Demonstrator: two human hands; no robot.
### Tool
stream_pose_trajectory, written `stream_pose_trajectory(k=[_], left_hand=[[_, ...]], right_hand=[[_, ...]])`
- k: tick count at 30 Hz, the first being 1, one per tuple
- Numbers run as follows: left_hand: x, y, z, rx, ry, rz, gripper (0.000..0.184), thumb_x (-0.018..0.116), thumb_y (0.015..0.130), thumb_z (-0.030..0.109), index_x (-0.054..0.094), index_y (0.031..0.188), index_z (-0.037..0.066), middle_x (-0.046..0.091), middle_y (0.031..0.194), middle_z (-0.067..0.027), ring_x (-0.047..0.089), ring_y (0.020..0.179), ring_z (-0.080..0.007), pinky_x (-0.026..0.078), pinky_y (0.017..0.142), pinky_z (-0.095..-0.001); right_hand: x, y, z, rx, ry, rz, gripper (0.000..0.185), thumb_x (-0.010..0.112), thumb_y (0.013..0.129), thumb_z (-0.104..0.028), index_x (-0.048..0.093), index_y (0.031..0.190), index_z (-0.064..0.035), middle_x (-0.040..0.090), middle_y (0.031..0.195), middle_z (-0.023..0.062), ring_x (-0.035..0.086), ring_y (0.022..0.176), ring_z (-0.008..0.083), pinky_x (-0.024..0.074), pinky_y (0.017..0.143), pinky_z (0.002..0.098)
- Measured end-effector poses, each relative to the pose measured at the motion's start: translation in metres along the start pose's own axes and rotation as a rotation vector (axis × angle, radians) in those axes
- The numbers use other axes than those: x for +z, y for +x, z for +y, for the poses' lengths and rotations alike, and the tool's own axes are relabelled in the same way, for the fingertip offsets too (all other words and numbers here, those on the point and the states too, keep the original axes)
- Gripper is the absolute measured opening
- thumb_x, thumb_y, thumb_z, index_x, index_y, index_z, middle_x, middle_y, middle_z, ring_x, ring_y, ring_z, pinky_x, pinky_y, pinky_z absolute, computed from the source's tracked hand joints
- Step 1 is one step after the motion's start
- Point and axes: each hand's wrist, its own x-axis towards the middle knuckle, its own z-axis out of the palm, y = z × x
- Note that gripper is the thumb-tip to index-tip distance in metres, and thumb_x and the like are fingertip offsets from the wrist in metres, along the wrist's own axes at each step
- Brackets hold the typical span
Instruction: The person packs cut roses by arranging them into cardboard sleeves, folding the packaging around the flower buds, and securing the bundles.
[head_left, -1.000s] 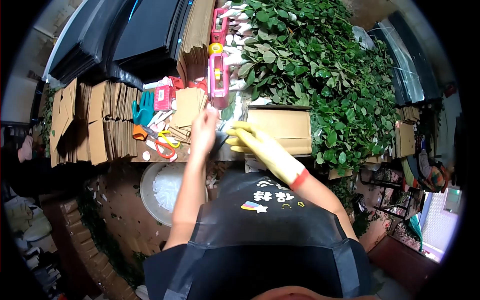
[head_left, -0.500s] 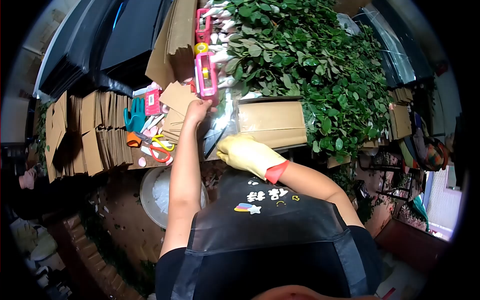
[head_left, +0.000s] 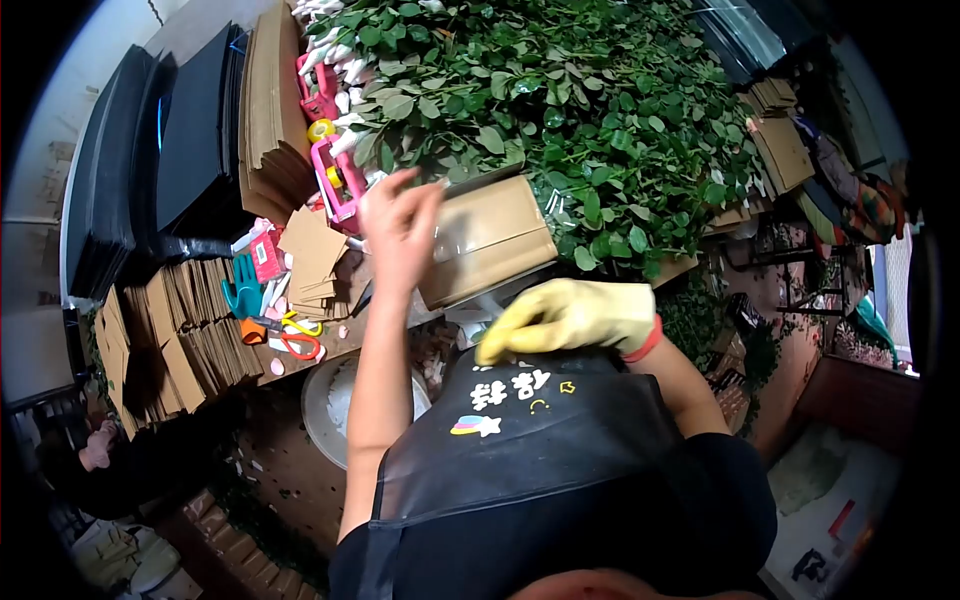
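My bare left hand (head_left: 398,225) is raised over the left end of a flat brown cardboard wrap (head_left: 495,235) with a shiny clear film on it. Its fingers are spread and slightly bent, and no held thing shows between them. Just left of it stands a pink tape dispenser (head_left: 335,185) with a yellow roll. My right hand (head_left: 570,318), in a yellow rubber glove, hovers at the table's front edge before my black apron (head_left: 540,440). The gloved fingers are curled together, close to some clear plastic (head_left: 480,308); what they hold, if anything, is hidden.
Leafy green stems (head_left: 570,120) are heaped behind the wrap. Leftward lie cardboard pieces (head_left: 312,255), scissors (head_left: 300,340), a teal glove (head_left: 243,288) and stacked cardboard sleeves (head_left: 195,325). Black sheets (head_left: 205,130) stand behind. A white tub (head_left: 335,410) sits below the table.
My left hand has left the pink tape dispenser and moved right, over the wrap. My gloved right hand has moved right and down from the wrap's left corner. The view has turned, so the table appears tilted.
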Motion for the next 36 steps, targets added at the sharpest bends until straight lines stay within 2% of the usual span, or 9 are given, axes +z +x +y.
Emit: stream_pose_trajectory(k=[4, 8, 12, 22, 28, 31, 34, 35, 36], left_hand=[[0.101, 0.033, 0.030, 0.376, 0.321, -0.051, 0.009, 0.079, 0.082, 0.025, 0.082, 0.089, 0.020, 0.066, 0.133, -0.0093, 0.053, 0.130, -0.0360, 0.037, 0.111, -0.0565], [0.170, 0.049, 0.005, 0.312, 0.774, -0.376, 0.019, 0.065, 0.091, 0.028, 0.082, 0.093, 0.021, 0.050, 0.157, -0.0120, 0.042, 0.145, -0.0416, 0.023, 0.123, -0.0643], [0.172, 0.053, 0.006, 0.164, 0.707, -0.411, 0.061, 0.075, 0.088, 0.031, 0.058, 0.146, 0.030, 0.050, 0.156, -0.0136, 0.046, 0.142, -0.0383, 0.040, 0.114, -0.0564], [0.175, 0.051, 0.002, 0.411, 0.673, -0.124, 0.049, 0.066, 0.093, 0.024, 0.061, 0.140, 0.011, 0.069, 0.124, -0.0111, 0.065, 0.115, -0.0294, 0.051, 0.100, -0.0426], [0.120, 0.021, 0.032, 0.106, 0.042, -0.135, 0.057, 0.064, 0.099, 0.009, 0.045, 0.152, 0.002, 0.064, 0.134, -0.0190, 0.057, 0.127, -0.0362, 0.043, 0.110, -0.0438], [0.064, -0.044, 0.015, -0.015, -0.128, 0.090, 0.055, 0.059, 0.103, 0.007, 0.040, 0.155, 0.001, 0.062, 0.138, -0.0209, 0.059, 0.127, -0.0277, 0.044, 0.110, -0.0403], [0.020, -0.118, -0.013, -0.315, -0.125, 0.335, 0.043, 0.051, 0.109, 0.008, 0.041, 0.150, 0.000, 0.062, 0.131, -0.0162, 0.060, 0.119, -0.0226, 0.046, 0.107, -0.0376], [0.011, -0.136, -0.024, -0.341, -0.175, 0.388, 0.043, 0.053, 0.110, 0.015, 0.042, 0.150, 0.002, 0.064, 0.127, -0.0129, 0.060, 0.114, -0.0197, 0.047, 0.102, -0.0365], [0.003, -0.158, -0.041, -0.529, -0.161, 0.405, 0.045, 0.053, 0.111, 0.024, 0.043, 0.149, 0.004, 0.065, 0.124, -0.0102, 0.061, 0.110, -0.0179, 0.048, 0.097, -0.0340]], right_hand=[[-0.036, -0.041, 0.038, -0.404, 0.262, 0.245, 0.029, 0.054, 0.110, -0.020, 0.067, 0.121, 0.0044, 0.077, 0.103, 0.0193, 0.076, 0.088, 0.0252, 0.0611, 0.080, 0.0356], [-0.036, -0.038, 0.042, -0.067, 0.221, 0.980, 0.032, 0.054, 0.110, -0.028, 0.067, 0.114, 0.0016, 0.076, 0.091, 0.0131, 0.073, 0.079, 0.0192, 0.0601, 0.075, 0.0322], [-0.028, -0.055, 0.111, 0.041, 0.291, 0.868, 0.031, 0.053, 0.111, -0.026, 0.070, 0.111, -0.0003, 0.075, 0.085, 0.0110, 0.073, 0.076, 0.0202, 0.0598, 0.072, 0.0320], [-0.090, -0.021, 0.187, 0.358, 0.017, 0.669, 0.034, 0.052, 0.104, -0.036, 0.071, 0.114, -0.0098, 0.077, 0.091, 0.0119, 0.075, 0.083, 0.0226, 0.0590, 0.075, 0.0352], [-0.099, -0.038, 0.143, 0.610, -0.500, 0.607, 0.039, 0.056, 0.100, -0.046, 0.074, 0.114, -0.0144, 0.078, 0.085, 0.0092, 0.075, 0.083, 0.0223, 0.0585, 0.078, 0.0364], [-0.065, -0.064, 0.112, 0.413, -0.574, 0.586, 0.045, 0.057, 0.098, -0.049, 0.078, 0.099, -0.0094, 0.078, 0.083, 0.0084, 0.075, 0.084, 0.0233, 0.0578, 0.082, 0.0351], [-0.017, -0.057, 0.024, 0.039, -0.433, 0.552, 0.037, 0.061, 0.104, -0.035, 0.073, 0.120, -0.0046, 0.077, 0.107, 0.0105, 0.074, 0.093, 0.0203, 0.0572, 0.084, 0.0339], [-0.006, -0.043, -0.020, 0.226, -0.154, 0.407, 0.032, 0.063, 0.104, -0.027, 0.072, 0.126, -0.0047, 0.077, 0.109, 0.0111, 0.073, 0.101, 0.0198, 0.0568, 0.090, 0.0343], [-0.003, -0.015, 0.012, -0.248, -0.448, 0.420, 0.031, 0.064, 0.103, -0.022, 0.070, 0.129, -0.0052, 0.076, 0.112, 0.0123, 0.072, 0.105, 0.0234, 0.0559, 0.094, 0.0368]])
